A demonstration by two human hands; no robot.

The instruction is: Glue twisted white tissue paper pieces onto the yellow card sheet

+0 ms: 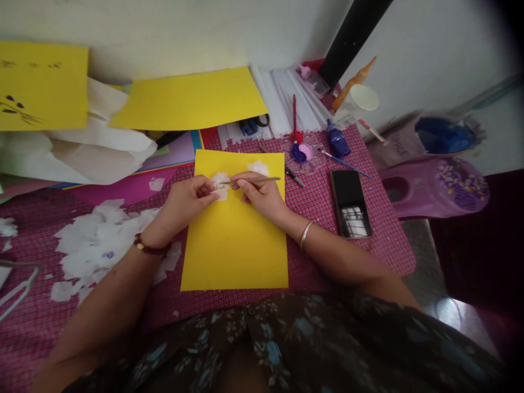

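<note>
A yellow sheet [235, 245] lies on the table in front of me. On its upper part are white paper pieces, one scrap [257, 167] at the upper right and a crumpled piece [221, 194] between my hands. My left hand [190, 199] is closed, its fingertips pinching the edge of that crumpled piece. Held in my right hand [262, 196] is a thin brown stick [266, 179], pointing left so that its tip meets the white paper. Whether the tip carries bristles is too blurred to tell.
Many torn white paper pieces [98, 234] lie left of the sheet. To the right are a phone [351, 204], a blue-handled paintbrush [347, 165], a marker [295, 176], a paint palette [303, 153] and a blue paint bottle [338, 139]. Another yellow sheet [188, 101] rests behind.
</note>
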